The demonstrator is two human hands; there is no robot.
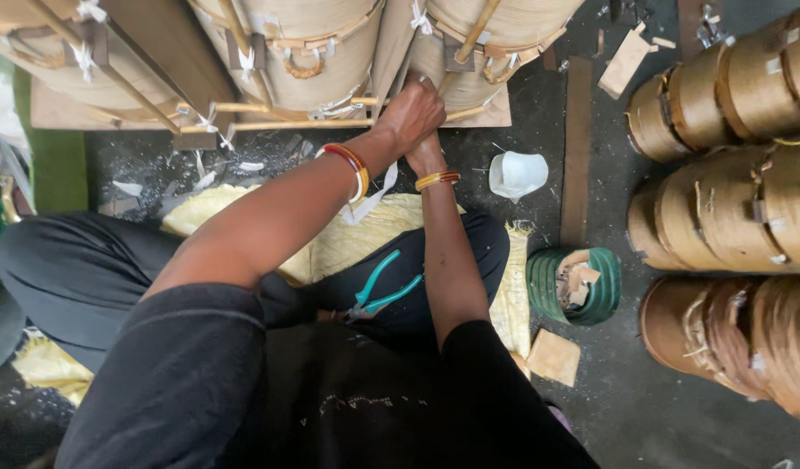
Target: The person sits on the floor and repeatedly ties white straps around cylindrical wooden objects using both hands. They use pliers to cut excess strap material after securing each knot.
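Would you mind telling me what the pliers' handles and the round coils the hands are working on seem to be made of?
The pliers on the lap have teal handles, smooth and slightly glossy, probably plastic or rubber sleeves over dark metal. The coils that the left hand and right hand press against look wrapped in matte tan paper or fibre tape, ridged in fine layers, with pale wooden sticks tied on.

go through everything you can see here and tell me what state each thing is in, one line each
left hand: closed, gripping between the wound coils
right hand: under the left hand, grip hidden
pliers: lying on the lap, untouched
white cup: tipped on its side on the floor
green bowl: holding brown scraps
coil on the frame: tied with white strips
coils at right: stacked, lying sideways
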